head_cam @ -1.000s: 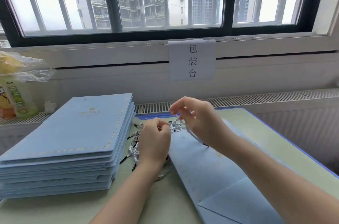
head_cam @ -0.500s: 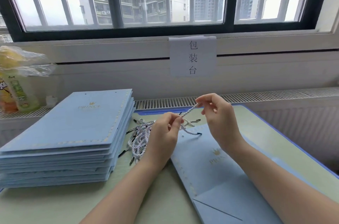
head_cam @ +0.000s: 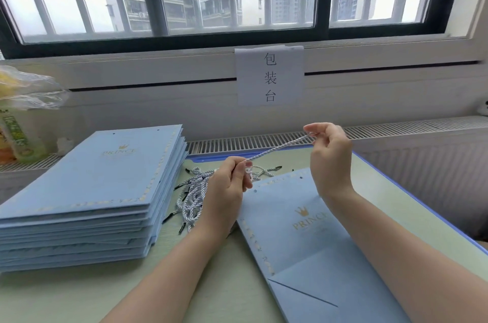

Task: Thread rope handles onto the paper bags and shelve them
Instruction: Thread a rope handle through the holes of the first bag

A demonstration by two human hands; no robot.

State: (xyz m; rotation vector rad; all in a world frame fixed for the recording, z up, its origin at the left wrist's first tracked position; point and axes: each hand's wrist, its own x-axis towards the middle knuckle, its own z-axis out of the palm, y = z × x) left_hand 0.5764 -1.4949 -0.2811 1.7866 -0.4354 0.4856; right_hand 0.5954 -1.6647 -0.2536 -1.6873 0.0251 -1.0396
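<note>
Head view, single entry.

Rope (head_cam: pixel 277 149): one twisted white cord, stretched taut between both hands; long axis runs from lower left up to upper right.

Right hand (head_cam: pixel 328 157): raised, thumb and forefinger pinching the cord's upper end.

Left hand (head_cam: pixel 228 185): lower, fingers curled around the cord's other part, just above the loose bundle of ropes (head_cam: pixel 194 197).

Paper bag (head_cam: pixel 295 219): flat on the table (head_cam: pixel 66 299), directly beneath and nearer than the right fingers; its two punched holes lie below the cord. The right hand appears nearer those holes, so threading likely falls to it.

Stack of bags (head_cam: pixel 87 190): left of the left fingers, unthreaded.
</note>
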